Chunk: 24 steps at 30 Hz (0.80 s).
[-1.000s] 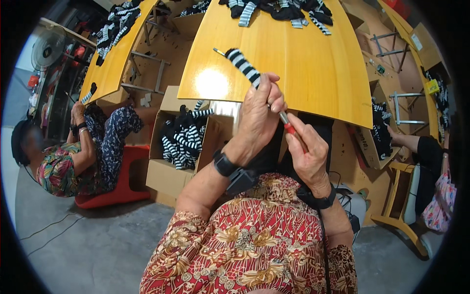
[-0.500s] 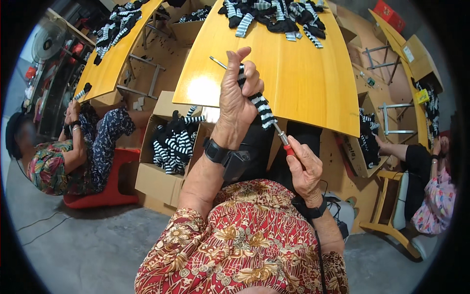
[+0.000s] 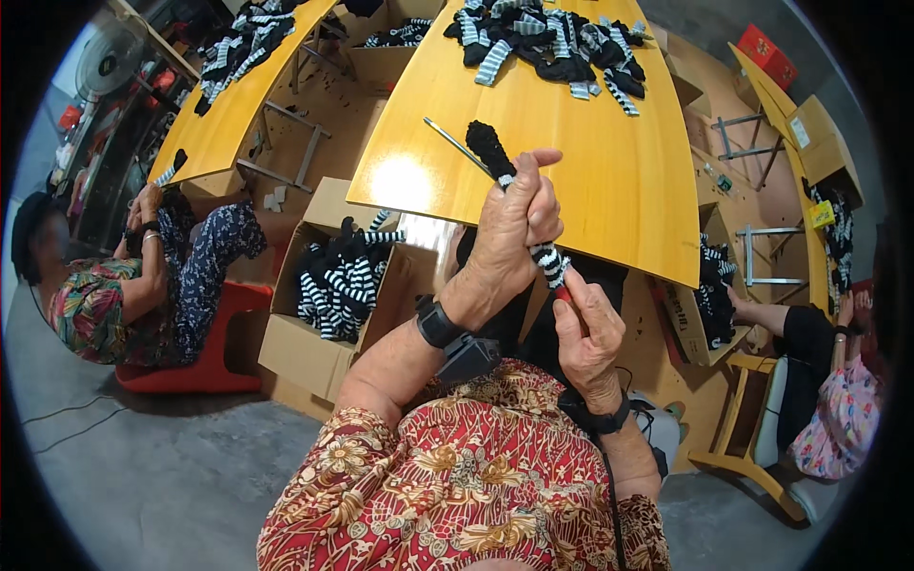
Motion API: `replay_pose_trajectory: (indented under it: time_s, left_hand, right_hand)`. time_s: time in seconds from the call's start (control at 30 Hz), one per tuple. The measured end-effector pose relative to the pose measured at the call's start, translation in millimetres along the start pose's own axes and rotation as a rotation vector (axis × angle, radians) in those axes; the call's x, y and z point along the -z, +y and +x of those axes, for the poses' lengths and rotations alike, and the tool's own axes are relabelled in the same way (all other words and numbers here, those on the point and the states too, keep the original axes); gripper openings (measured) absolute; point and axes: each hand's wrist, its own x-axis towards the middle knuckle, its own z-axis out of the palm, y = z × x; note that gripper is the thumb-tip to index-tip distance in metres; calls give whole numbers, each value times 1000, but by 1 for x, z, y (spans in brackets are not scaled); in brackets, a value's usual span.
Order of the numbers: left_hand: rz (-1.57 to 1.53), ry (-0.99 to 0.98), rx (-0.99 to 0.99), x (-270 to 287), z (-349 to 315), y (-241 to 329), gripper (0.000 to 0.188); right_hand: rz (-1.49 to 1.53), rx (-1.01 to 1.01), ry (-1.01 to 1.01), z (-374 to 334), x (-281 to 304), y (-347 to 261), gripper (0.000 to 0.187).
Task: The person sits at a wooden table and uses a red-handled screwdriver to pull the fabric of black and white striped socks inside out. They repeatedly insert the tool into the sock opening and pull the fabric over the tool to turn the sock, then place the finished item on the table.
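Standing ahead: table [image 3: 619,181]; at left: open box [image 3: 303,352].
Left hand [image 3: 514,228] and right hand [image 3: 592,328] sit near the table edge: left closes around the striped sock [image 3: 487,147] and metal rod [image 3: 452,141], right pinches the red handle [image 3: 563,295] at the sock's lower end.

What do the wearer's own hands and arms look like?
Left hand and right hand: ungloved. Black straps circle both wrists, a boxy dark device at the left. Short red-and-gold floral sleeves; a thin black cable beside the right arm.
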Motion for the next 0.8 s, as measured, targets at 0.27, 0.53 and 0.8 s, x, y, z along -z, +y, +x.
replay_pose_trajectory:
  time_s: [0.27,0.53,0.8]
  left_hand:
    - [-48,147,-230,33,23,40,38]
    - [292,128,-149,55,9,38,37]
    - [442,176,-106,51,1,31,31]
  right_hand:
    - [161,-210,-162,-16,28,5,39]
    - [252,-533,-95,-39,80,21,34]
    - [-389,-57,19,24,27,53,35]
